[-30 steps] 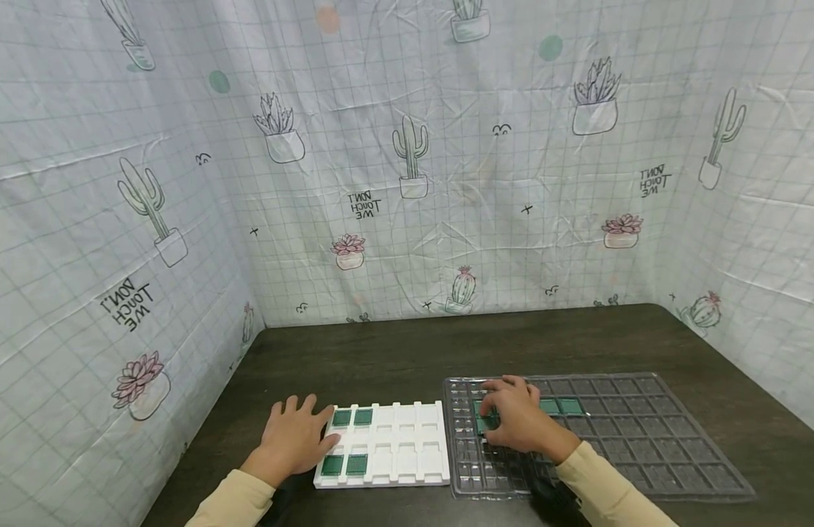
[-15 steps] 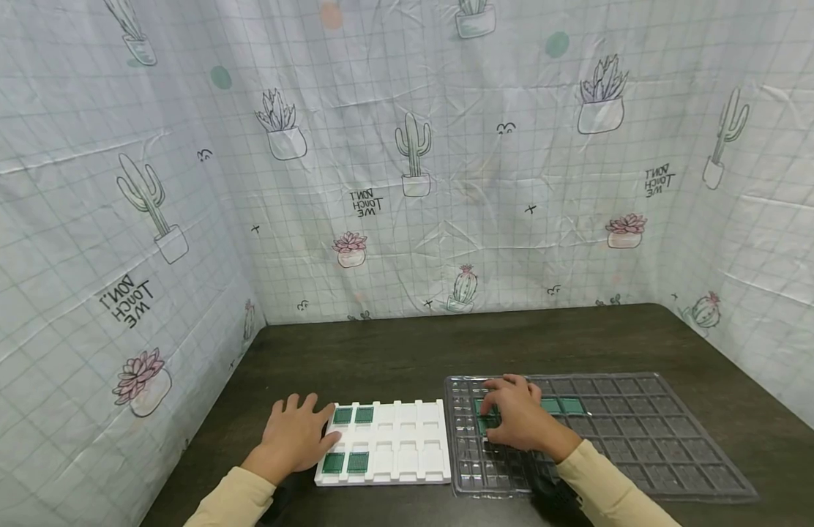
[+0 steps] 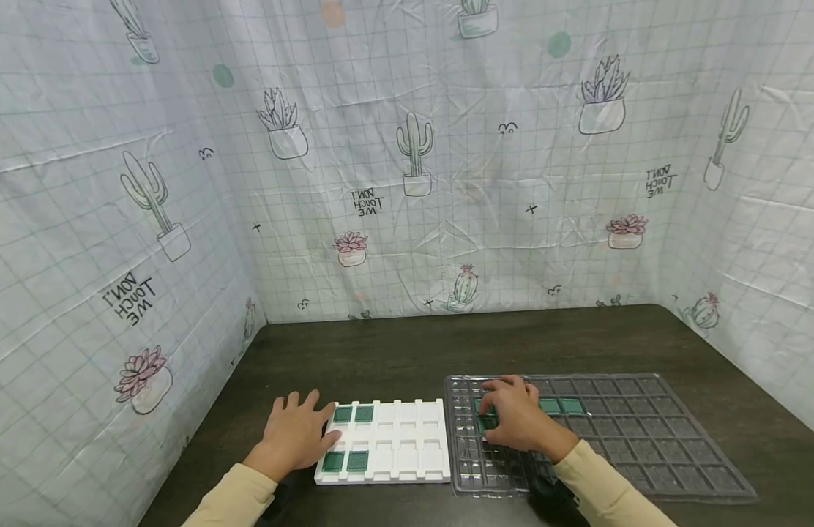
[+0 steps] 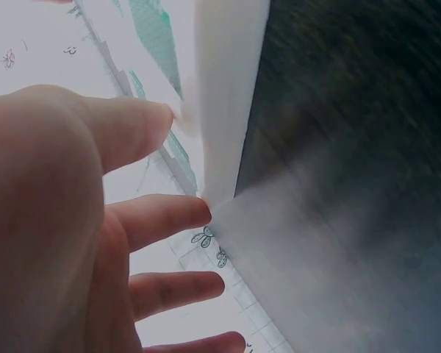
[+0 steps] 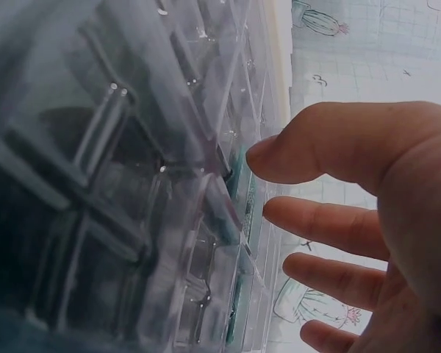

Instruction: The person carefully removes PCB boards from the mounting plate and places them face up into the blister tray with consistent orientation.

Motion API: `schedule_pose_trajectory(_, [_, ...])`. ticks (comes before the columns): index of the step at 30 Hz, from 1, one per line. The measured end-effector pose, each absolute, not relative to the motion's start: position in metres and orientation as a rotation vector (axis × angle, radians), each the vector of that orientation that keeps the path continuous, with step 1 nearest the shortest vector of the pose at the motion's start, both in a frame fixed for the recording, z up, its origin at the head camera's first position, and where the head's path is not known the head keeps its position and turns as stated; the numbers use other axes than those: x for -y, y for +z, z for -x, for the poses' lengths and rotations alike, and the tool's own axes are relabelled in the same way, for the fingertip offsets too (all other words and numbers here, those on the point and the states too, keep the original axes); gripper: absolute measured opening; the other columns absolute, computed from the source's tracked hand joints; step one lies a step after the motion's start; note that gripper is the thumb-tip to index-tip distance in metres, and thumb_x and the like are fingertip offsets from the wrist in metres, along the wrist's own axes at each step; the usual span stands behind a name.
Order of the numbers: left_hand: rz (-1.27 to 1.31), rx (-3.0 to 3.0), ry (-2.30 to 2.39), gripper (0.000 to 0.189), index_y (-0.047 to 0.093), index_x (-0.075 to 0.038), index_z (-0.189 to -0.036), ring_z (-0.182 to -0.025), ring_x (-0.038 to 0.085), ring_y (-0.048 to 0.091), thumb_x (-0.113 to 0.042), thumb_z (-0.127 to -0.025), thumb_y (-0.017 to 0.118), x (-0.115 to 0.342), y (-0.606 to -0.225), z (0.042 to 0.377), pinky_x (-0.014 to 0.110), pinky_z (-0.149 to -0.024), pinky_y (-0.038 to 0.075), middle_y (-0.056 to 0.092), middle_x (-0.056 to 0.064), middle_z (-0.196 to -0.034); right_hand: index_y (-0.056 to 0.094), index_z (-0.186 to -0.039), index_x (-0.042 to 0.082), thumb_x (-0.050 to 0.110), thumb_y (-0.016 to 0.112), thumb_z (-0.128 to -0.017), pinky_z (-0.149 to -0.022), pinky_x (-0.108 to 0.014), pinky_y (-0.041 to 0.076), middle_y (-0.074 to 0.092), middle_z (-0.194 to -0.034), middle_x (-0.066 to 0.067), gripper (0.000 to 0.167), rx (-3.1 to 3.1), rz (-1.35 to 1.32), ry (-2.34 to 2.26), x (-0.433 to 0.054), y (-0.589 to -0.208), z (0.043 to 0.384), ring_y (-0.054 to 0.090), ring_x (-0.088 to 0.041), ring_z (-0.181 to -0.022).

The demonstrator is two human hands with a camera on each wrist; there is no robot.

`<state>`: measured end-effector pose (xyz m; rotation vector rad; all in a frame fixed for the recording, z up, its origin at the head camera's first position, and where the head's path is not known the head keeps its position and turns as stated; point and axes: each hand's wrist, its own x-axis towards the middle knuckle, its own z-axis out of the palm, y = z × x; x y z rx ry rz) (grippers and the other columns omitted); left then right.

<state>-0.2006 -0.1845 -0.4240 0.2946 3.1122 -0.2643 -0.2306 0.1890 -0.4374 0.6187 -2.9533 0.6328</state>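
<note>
My left hand (image 3: 295, 437) has its fingers spread, and its thumb and index fingertips touch the left edge of a white slotted tray (image 3: 394, 435). Green square chips (image 3: 357, 461) sit in the tray's two left columns. Over the left part of a clear plastic tray (image 3: 644, 432), my right hand (image 3: 517, 417) has its thumb and index finger bent around a green square chip (image 3: 487, 422). The right wrist view shows thumb (image 5: 272, 158) and index fingertip (image 5: 275, 209) close to green pieces in the clear pockets. My right hand partly hides the chips.
More green chips (image 3: 570, 405) lie in the clear tray's upper row, right of my right hand. Both trays lie side by side on a dark wooden table (image 3: 407, 359). A printed cloth curtain (image 3: 413, 219) encloses the back and sides.
The head view has shifted slightly. Both hands stay in nearly the same place on the trays, and the chips have not visibly moved.
</note>
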Motion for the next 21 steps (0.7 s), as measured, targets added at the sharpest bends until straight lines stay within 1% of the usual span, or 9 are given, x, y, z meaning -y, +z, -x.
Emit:
schedule_pose_trajectory(12, [-0.294,-3.114,-0.299,0.056,0.061,-0.021,-0.134,-0.124,0.045,0.048,-0.056,-0.091,0.058,0.183,-0.422,0.204,0.066,-0.101,0.035,0.052,0.014,-0.140,0.072,-0.084,0.024,0.022,0.085,-0.070,-0.099,-0.070,0.022,0.056,-0.139,-0.012,0.019,2.977,-0.631,0.569,-0.184,-0.435,0.228,0.035,-0.045,-0.135])
schedule_pose_trajectory(17, [-0.292,-3.098,-0.330,0.055,0.062,-0.021,-0.132,-0.124,0.045,0.048,-0.056,-0.091,0.058,0.180,-0.419,0.204,0.066,-0.101,0.036,0.053,0.013,-0.139,0.072,-0.087,0.023,0.023,0.084,-0.070,-0.098,-0.070,0.023,0.052,-0.143,-0.013,0.021,2.968,-0.643,0.547,-0.181,-0.430,0.226,0.034,-0.046,-0.135])
schedule_pose_trajectory(21, [-0.286,-3.084,-0.334,0.055,0.062,-0.020,-0.132,-0.124,0.045,0.048,-0.056,-0.090,0.059,0.178,-0.418,0.205,0.066,-0.102,0.035,0.054,0.012,-0.138,0.071,-0.089,0.023,0.022,0.083,-0.073,-0.098,-0.071,0.021,0.049,-0.146,-0.014,0.020,2.942,-0.699,0.598,-0.176,-0.422,0.225,0.032,-0.048,-0.136])
